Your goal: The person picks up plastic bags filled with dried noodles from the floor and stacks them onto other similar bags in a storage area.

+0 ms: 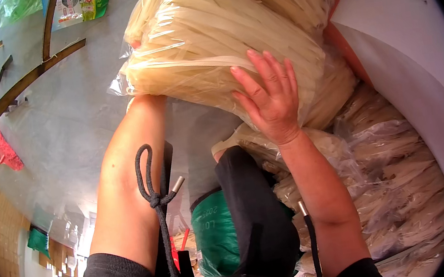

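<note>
A big clear plastic bag of pale, flat dried strips [220, 33] fills the upper middle of the head view. My right hand [270, 99] lies flat against its near side, fingers spread. My left forearm [126, 172] reaches up under the bag's lower left edge; that hand is hidden beneath the bag. The bag rests above a heap of similar bags [387, 173] on the right.
A white wall or panel [406, 60] curves along the right. Grey concrete floor [60, 130] lies to the left with dark curved bars [16, 91], a red scrap [7, 153] and a green printed bag [83, 3]. A green sack [214, 233] sits below between my arms.
</note>
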